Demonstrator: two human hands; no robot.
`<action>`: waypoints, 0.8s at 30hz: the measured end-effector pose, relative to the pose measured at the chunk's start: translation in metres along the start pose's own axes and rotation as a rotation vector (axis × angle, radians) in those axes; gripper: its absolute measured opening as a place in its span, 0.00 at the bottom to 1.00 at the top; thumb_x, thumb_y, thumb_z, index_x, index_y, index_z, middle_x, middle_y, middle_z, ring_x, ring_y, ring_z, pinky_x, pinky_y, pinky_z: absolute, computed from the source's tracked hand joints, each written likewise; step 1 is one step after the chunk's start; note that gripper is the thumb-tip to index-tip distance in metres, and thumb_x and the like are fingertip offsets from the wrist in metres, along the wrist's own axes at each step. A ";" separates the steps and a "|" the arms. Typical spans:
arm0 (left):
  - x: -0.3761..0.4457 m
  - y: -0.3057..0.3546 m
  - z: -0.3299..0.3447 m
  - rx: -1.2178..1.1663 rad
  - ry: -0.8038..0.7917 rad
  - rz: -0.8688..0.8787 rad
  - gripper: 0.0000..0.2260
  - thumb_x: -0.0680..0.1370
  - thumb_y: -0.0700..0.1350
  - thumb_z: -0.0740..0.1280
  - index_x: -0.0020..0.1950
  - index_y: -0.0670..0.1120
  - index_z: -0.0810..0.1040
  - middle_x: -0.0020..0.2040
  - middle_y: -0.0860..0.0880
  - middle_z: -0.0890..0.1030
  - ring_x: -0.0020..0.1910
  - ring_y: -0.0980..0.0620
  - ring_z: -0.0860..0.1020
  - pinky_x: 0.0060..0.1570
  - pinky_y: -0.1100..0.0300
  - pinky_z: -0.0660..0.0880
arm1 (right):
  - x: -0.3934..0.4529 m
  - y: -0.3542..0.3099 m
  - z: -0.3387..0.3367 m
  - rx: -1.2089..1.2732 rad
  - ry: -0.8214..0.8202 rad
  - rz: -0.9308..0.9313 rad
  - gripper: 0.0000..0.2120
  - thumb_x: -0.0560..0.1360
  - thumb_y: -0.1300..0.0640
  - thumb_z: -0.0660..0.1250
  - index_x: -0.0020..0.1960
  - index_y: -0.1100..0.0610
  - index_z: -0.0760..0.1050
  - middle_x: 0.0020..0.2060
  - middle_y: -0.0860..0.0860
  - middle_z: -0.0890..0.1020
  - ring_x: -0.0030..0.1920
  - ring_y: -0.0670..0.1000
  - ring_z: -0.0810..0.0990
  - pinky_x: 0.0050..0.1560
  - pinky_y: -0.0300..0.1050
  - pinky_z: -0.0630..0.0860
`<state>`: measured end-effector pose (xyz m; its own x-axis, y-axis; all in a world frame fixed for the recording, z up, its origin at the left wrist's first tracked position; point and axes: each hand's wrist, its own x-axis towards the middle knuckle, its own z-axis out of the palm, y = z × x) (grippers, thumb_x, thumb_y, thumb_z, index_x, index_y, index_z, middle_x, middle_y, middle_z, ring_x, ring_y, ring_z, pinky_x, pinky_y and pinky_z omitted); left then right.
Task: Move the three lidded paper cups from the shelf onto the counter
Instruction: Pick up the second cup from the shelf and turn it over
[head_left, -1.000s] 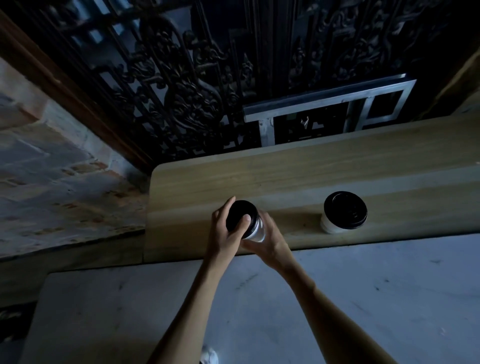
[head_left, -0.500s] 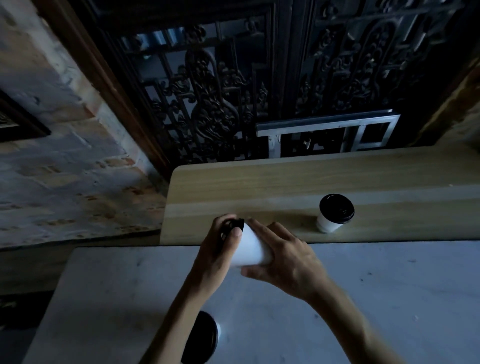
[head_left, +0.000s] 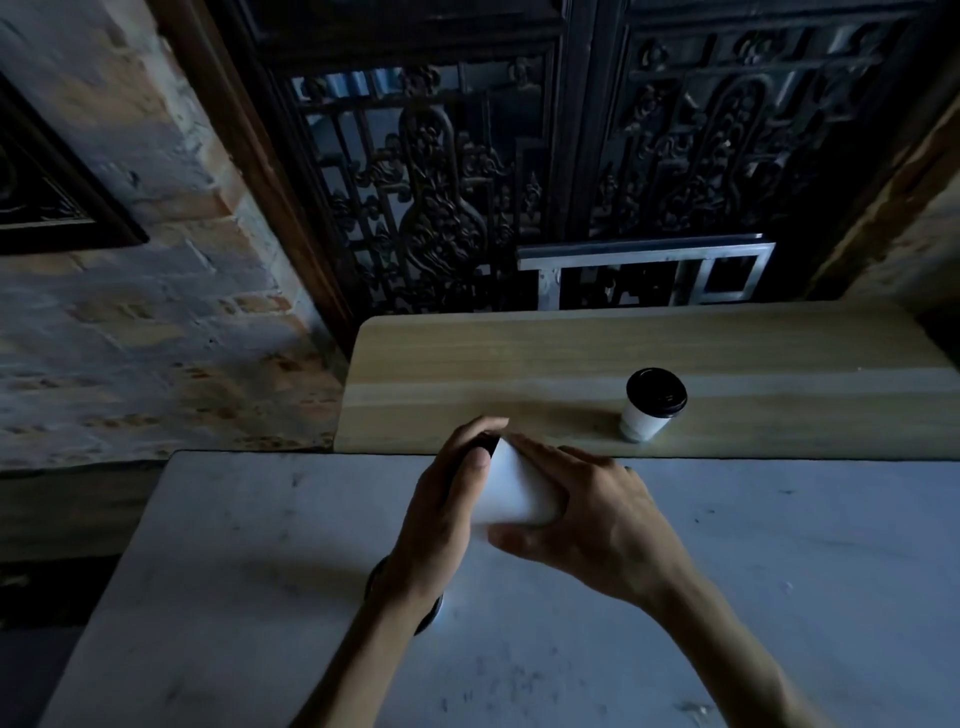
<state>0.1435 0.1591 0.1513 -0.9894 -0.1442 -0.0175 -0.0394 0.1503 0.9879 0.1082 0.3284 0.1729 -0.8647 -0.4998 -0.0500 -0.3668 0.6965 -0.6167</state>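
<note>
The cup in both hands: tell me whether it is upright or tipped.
Tipped. The held cup shows its white side wall to the camera, black lid pointing away toward the shelf, between left hand and right hand.

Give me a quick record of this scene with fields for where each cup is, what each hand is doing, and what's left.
held cup: tilted, over the counter's far edge
left hand: grips the lid end
right hand: grips the white body
shelf cup: upright on the wooden shelf
counter cup: mostly hidden under the left wrist
left to move: held cup, shelf cup

One head-worn view looks steeply down, close over the counter (head_left: 260, 519), facing the shelf (head_left: 519, 353)
</note>
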 end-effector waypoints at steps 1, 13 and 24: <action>-0.002 0.002 0.001 -0.002 0.012 0.007 0.23 0.77 0.61 0.56 0.66 0.54 0.78 0.64 0.67 0.79 0.66 0.69 0.74 0.60 0.77 0.65 | -0.002 -0.002 -0.002 -0.008 -0.006 0.001 0.47 0.63 0.24 0.62 0.79 0.41 0.65 0.63 0.44 0.83 0.57 0.53 0.84 0.54 0.52 0.79; -0.005 0.018 -0.004 -0.108 0.034 -0.205 0.18 0.76 0.60 0.58 0.57 0.59 0.84 0.60 0.58 0.84 0.65 0.52 0.78 0.71 0.39 0.70 | -0.038 -0.017 -0.015 -0.230 -0.035 -0.020 0.47 0.72 0.28 0.65 0.83 0.37 0.46 0.69 0.44 0.76 0.54 0.56 0.82 0.46 0.45 0.69; -0.020 0.028 0.000 -0.094 0.034 -0.098 0.20 0.76 0.60 0.57 0.60 0.56 0.82 0.61 0.59 0.83 0.67 0.53 0.77 0.73 0.42 0.68 | -0.048 -0.016 -0.007 -0.079 0.168 -0.051 0.40 0.67 0.32 0.68 0.76 0.41 0.67 0.51 0.46 0.85 0.43 0.54 0.84 0.40 0.46 0.78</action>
<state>0.1620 0.1667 0.1795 -0.9760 -0.1872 -0.1114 -0.1212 0.0415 0.9918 0.1534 0.3453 0.1903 -0.8869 -0.4473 0.1153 -0.4318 0.7141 -0.5510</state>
